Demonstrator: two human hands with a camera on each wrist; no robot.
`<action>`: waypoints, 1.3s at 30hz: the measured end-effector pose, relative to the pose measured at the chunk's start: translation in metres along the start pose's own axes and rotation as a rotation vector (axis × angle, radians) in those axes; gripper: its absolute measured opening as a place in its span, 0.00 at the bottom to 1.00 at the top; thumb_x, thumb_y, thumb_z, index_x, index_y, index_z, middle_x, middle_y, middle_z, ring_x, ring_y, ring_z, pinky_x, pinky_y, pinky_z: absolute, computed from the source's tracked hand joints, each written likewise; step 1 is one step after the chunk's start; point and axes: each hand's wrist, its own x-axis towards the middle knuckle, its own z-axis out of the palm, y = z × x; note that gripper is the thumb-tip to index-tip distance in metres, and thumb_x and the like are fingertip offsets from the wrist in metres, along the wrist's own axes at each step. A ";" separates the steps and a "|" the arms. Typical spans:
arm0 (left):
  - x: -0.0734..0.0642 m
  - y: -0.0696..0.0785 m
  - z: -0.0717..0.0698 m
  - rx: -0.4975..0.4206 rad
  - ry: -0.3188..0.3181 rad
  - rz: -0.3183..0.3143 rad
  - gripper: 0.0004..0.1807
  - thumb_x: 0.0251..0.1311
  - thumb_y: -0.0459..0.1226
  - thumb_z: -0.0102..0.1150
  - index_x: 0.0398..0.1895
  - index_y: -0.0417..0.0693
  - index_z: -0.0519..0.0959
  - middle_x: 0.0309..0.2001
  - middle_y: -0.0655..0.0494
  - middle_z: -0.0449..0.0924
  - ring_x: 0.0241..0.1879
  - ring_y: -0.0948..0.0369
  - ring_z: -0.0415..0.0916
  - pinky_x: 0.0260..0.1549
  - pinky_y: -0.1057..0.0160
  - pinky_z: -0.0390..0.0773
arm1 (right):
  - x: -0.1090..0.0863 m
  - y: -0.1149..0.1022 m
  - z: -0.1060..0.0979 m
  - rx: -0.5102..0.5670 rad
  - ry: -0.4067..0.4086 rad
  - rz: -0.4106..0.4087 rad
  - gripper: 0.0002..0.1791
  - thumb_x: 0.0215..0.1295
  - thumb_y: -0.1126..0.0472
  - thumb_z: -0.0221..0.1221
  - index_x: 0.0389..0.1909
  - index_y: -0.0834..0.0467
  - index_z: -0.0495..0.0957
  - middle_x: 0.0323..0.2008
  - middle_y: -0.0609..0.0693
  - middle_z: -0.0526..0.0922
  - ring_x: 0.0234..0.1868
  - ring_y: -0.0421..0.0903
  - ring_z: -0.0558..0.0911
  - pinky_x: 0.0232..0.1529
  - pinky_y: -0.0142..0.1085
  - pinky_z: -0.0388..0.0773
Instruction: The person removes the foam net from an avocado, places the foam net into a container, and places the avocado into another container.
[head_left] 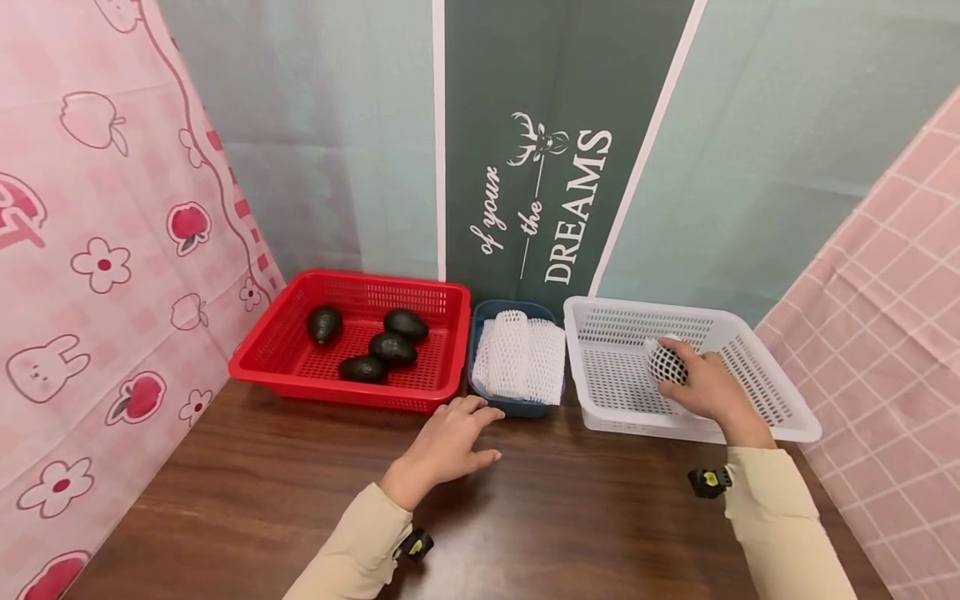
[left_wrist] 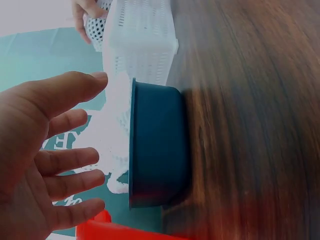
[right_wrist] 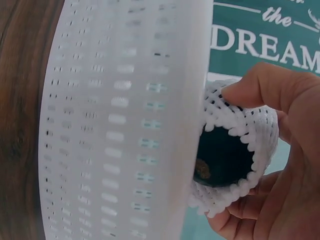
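Note:
My right hand (head_left: 708, 385) grips an avocado (right_wrist: 225, 155) wrapped in a white foam net (head_left: 666, 365), over the white basket (head_left: 690, 429). In the right wrist view the dark end of the fruit shows through the net's open end, close by the basket's rim. My left hand (head_left: 450, 442) hovers with fingers apart in front of the blue bin (left_wrist: 157, 145), holding nothing. White foam nets (head_left: 517, 358) lie piled in that bin. Several bare avocados (head_left: 393, 348) sit in the red basket (head_left: 345, 396) on the left.
The red basket, blue bin and white basket stand in a row on a brown wooden table (head_left: 540, 517). Behind them hangs a green curtain (head_left: 360, 150) with lettering. Pink cloths (head_left: 97, 275) close off both sides.

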 end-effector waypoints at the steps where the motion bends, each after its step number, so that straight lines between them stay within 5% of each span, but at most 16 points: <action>1: -0.001 -0.001 -0.001 -0.002 0.001 -0.002 0.26 0.48 0.48 0.67 0.52 0.50 0.78 0.48 0.49 0.74 0.46 0.52 0.72 0.43 0.53 0.72 | -0.001 -0.002 0.000 0.004 0.008 -0.002 0.40 0.53 0.57 0.62 0.67 0.59 0.58 0.37 0.72 0.69 0.34 0.62 0.70 0.23 0.47 0.69; 15: -0.014 -0.013 -0.010 -0.012 0.036 0.009 0.26 0.47 0.47 0.69 0.51 0.50 0.78 0.48 0.48 0.74 0.49 0.52 0.71 0.46 0.51 0.71 | -0.008 -0.035 0.000 0.049 0.073 -0.069 0.40 0.52 0.58 0.63 0.67 0.56 0.58 0.45 0.74 0.65 0.35 0.62 0.72 0.27 0.52 0.70; 26: -0.024 -0.025 -0.014 -0.016 0.062 0.090 0.24 0.47 0.46 0.69 0.49 0.51 0.79 0.46 0.50 0.75 0.47 0.54 0.72 0.44 0.52 0.73 | -0.010 -0.063 0.002 0.085 0.110 -0.154 0.40 0.49 0.62 0.64 0.66 0.52 0.60 0.43 0.69 0.66 0.35 0.59 0.71 0.28 0.51 0.70; 39: -0.034 -0.029 -0.016 -0.009 0.057 0.065 0.24 0.47 0.46 0.69 0.49 0.50 0.79 0.47 0.49 0.75 0.48 0.53 0.72 0.44 0.51 0.72 | -0.015 -0.089 0.011 0.104 0.119 -0.237 0.40 0.47 0.62 0.66 0.65 0.51 0.62 0.45 0.65 0.68 0.38 0.57 0.72 0.33 0.52 0.71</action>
